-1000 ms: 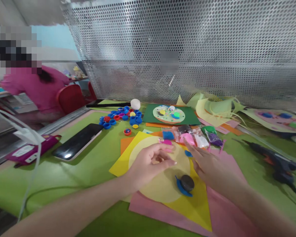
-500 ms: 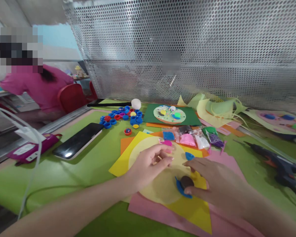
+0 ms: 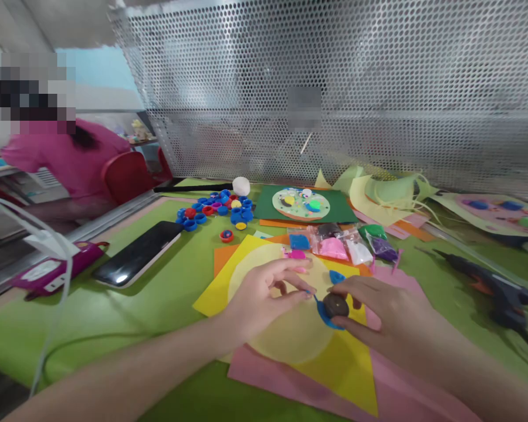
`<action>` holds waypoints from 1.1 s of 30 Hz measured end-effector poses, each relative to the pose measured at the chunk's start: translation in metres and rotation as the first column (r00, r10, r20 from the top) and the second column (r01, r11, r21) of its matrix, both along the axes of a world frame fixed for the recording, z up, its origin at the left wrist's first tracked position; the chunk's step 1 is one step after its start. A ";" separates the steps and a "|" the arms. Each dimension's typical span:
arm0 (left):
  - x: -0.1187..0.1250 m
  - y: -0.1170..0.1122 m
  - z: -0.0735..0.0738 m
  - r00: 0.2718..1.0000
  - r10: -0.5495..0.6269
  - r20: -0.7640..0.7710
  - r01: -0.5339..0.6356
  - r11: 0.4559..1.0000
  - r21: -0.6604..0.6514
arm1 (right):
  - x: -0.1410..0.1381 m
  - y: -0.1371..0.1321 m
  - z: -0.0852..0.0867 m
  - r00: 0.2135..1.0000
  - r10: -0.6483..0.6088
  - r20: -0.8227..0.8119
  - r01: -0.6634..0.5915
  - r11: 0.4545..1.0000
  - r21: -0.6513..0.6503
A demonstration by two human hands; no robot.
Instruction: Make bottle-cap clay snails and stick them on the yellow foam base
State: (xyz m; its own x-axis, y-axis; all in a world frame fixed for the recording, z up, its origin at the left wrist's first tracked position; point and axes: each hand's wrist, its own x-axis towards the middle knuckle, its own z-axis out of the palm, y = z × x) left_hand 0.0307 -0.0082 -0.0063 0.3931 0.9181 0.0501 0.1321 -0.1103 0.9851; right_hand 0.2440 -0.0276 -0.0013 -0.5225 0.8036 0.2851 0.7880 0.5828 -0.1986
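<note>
My right hand (image 3: 369,308) grips a snail-like clay figure between thumb and fingers. The figure has a blue body (image 3: 326,316) with a thin stalk at its left end and a round dark brown shell (image 3: 335,305). Close to that stalk, my left hand (image 3: 278,291) pinches a tiny blue piece (image 3: 308,292) between thumb and forefinger; whether it touches the stalk I cannot tell. Below both hands lies a pale yellow paper circle (image 3: 286,334) on a yellow sheet (image 3: 352,375). A blue clay lump (image 3: 337,276) and a pink clay figure (image 3: 295,254) sit beyond my fingers.
Clay packets (image 3: 333,248), a decorated disc (image 3: 301,204) and bottle caps (image 3: 220,205) lie farther back. A phone (image 3: 138,253) and purple power strip (image 3: 61,269) are left, a glue gun (image 3: 488,284) right. Perforated metal (image 3: 334,64) stands behind. A person in pink (image 3: 83,158) sits left.
My right hand has lifted the snail-like figure slightly away from me, its fingers now around the shell. My left fingertips have come down beside its stalk, with a tiny blue piece showing.
</note>
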 end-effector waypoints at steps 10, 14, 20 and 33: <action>-0.003 -0.002 0.010 0.996 0.086 -0.009 -0.086 0.996 0.022 | 0.005 0.001 0.004 0.986 -0.022 -0.163 0.071 0.951 0.301; -0.003 0.000 0.011 0.996 0.086 0.037 -0.085 0.996 -0.019 | 0.005 -0.001 0.004 0.980 -0.021 -0.199 0.098 0.918 0.385; -0.003 0.000 0.011 0.992 0.099 0.079 -0.097 0.995 -0.031 | 0.000 -0.007 0.010 0.977 0.073 -0.198 0.030 0.880 0.474; -0.004 -0.002 0.012 0.986 0.069 0.154 -0.049 0.991 -0.128 | -0.007 -0.018 0.008 0.982 0.163 -0.093 -0.095 0.857 0.507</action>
State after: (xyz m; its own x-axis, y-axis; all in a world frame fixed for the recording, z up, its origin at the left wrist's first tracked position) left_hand 0.0271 -0.0099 0.0055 0.3342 0.9425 -0.0080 -0.0230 0.0166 0.9996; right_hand 0.2371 -0.0453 0.0063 -0.5430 0.4636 0.7002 0.6866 0.7252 0.0522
